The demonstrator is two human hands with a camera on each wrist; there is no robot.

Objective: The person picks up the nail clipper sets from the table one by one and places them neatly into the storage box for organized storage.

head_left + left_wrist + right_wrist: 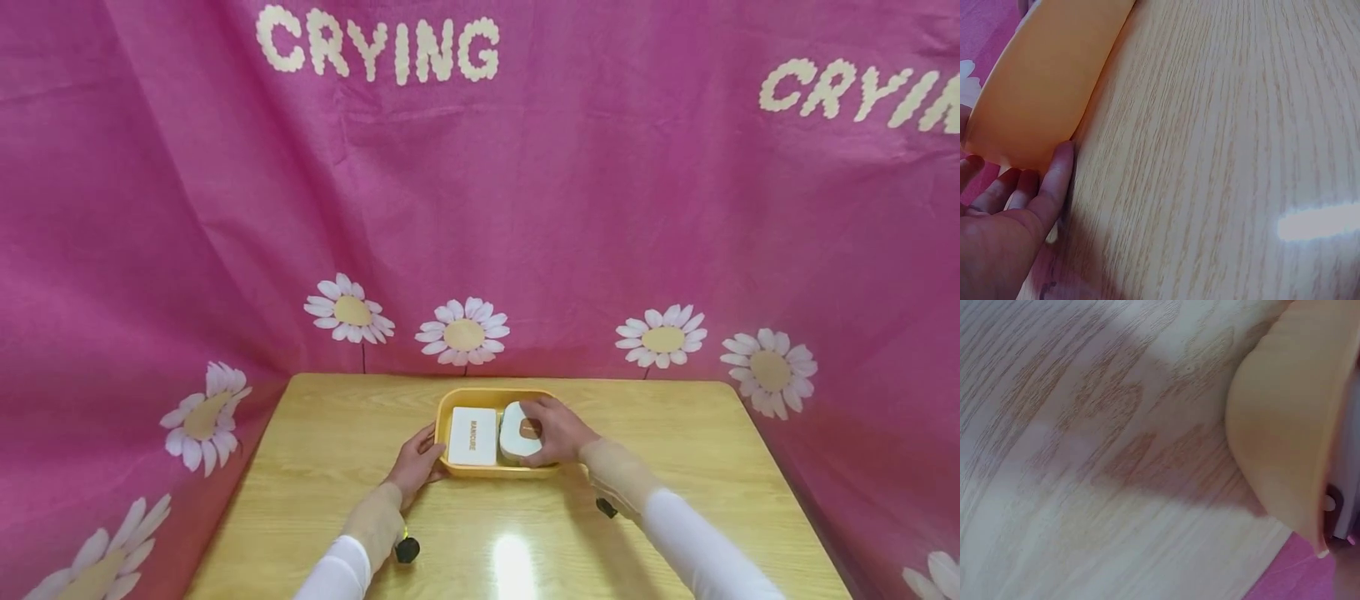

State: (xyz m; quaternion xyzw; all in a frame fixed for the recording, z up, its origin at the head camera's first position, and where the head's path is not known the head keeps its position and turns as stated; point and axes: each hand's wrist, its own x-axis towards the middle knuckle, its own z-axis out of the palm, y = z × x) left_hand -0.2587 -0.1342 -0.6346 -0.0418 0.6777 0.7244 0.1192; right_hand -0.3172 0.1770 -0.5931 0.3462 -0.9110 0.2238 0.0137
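A yellow plastic tray (495, 472) sits on the wooden table, with two white boxes inside. The left one is a flat rectangular box (465, 436) marked "MANICURE". To its right is a rounded white case (512, 433) with a brown label. My right hand (558, 431) holds this case from above, thumb on its near side and fingers at its far side. At the tray's left end my left hand (415, 462) grips the wall, thumb by the rim. In the left wrist view, the fingers (1054, 181) of that hand lie against the tray's outer wall, low by the tabletop.
The tray stands near the far edge of the wooden table (337, 433). Behind the table hangs a pink curtain (555, 208) with daisies and lettering. A brown strap with a white stud (1332, 503) shows inside the tray in the right wrist view.
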